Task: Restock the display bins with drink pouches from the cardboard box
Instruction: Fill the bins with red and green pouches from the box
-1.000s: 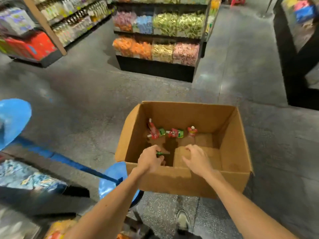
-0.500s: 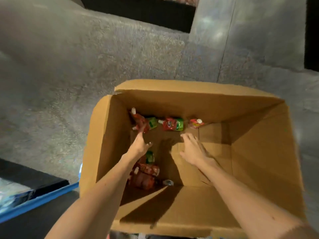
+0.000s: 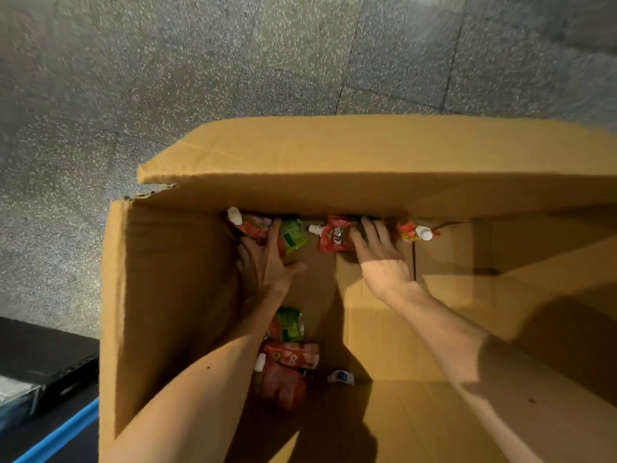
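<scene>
**Both hands reach the far row in the box**

Half a second ago both hands hung short of the pouches lined up along the far wall of the cardboard box (image 3: 173, 295); now they have reached that row. My view has also dropped closer, so the box fills most of it, with only speckled grey floor (image 3: 200, 78) beyond its far flap. The shelves I saw a second ago are out of sight.

On labels I get little. The red pouch (image 3: 332, 235) in the middle of the far row carries a round logo with pale lettering, too blurred for me to read. The red-and-green pouch (image 3: 293, 237) at the left of that row and the white-capped pouch (image 3: 414, 232) at the right show no writing I can make out.

The left hand (image 3: 263, 265) lies flat with its fingers stretched over the red-and-green pouch and its thumb spread wide, gripping nothing. The right hand (image 3: 384, 262) is likewise spread, fingertips on the right edge of the red pouch, against the far wall. The white-capped pouch lies just beside that hand, untouched.

A heap of pouches (image 3: 288, 359) sits by the box's near wall, under the left forearm. A small white and blue scrap (image 3: 341, 377) lies beside it.
</scene>
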Demonstrator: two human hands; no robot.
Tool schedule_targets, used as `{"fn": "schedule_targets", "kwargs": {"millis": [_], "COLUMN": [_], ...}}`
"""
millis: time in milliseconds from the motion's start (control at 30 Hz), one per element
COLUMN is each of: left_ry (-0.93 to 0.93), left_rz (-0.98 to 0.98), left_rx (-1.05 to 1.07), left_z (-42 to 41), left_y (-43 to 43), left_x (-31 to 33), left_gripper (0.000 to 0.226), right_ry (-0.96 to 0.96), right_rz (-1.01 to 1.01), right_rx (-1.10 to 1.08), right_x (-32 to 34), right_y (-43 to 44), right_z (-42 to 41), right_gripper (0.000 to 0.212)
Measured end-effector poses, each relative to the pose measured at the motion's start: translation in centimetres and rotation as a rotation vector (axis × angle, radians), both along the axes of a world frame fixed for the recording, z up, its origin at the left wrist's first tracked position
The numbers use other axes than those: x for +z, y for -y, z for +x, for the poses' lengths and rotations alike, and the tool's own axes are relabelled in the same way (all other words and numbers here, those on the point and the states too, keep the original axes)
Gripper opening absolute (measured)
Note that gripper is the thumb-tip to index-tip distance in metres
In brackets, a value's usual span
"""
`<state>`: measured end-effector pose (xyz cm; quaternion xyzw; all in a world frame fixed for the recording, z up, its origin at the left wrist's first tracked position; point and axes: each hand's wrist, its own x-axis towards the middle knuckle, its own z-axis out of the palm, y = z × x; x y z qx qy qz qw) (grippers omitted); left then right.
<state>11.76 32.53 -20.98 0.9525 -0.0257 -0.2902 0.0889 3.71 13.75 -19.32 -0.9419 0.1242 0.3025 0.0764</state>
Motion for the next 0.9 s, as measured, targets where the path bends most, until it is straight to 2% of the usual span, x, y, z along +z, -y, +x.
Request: {"fn": "schedule_targets", "kwargs": {"millis": [200, 367, 400, 467, 500, 567, 667, 733, 800, 900], "left_ry": [0.166, 0.1, 0.079, -0.045, -0.138, -0.27, -0.246, -0.307, -0.349, -0.312], "left_rz": [0.039, -0.047, -0.124, -0.154, -0.217, -0.311, -0.385, -0.527, -0.675, -0.813], "left_rx": [-0.287, -0.4, -0.37, -0.409, -0.425, -0.279, -0.265, -0.108, 0.02, 0.108], "left_z": [-2.4, -6.8, -7.4, -7.9, -8.3, -9.4, -10.7, -11.5, -12.4, -13.8], "left_y": [0.2, 0.6, 0.5, 0.4, 0.5, 0.2, -0.1, -0.2, -0.3, -1.0], "left_x": [0.6, 1.7, 1.9, 2.9, 3.9, 5.2, 9.0, 12.0, 15.3, 20.4], "left_gripper": [0.061, 0.048, 0.042, 0.03, 0.03, 0.038, 0.044, 0.028, 0.02, 0.024], "right_ry": [-0.056, -0.153, -0.158, -0.174, -0.184, -0.225, -0.252, -0.231, -0.206, -0.184], "right_rz": [-0.016, 0.08, 0.1, 0.148, 0.161, 0.223, 0.447, 0.68, 0.902, 1.13], "right_rx": [-0.1, -0.239, -0.264, -0.33, -0.369, -0.473, -0.65, -0.833, -0.984, -1.05], "right_x": [0.1, 1.7, 2.0, 2.9, 3.5, 4.6, 7.1, 9.0, 12.3, 17.5], "right_y": [-0.4, -0.5, -0.4, -0.3, -0.2, -0.1, -0.4, -0.7, -1.2, -1.7], "right_z": [-2.1, -5.7, -6.6, -8.1, -8.5, -9.2, -9.4, -9.6, -9.8, -10.4], "right_gripper": [0.07, 0.067, 0.064, 0.056, 0.053, 0.049, 0.04, 0.043, 0.029, 0.026]}}
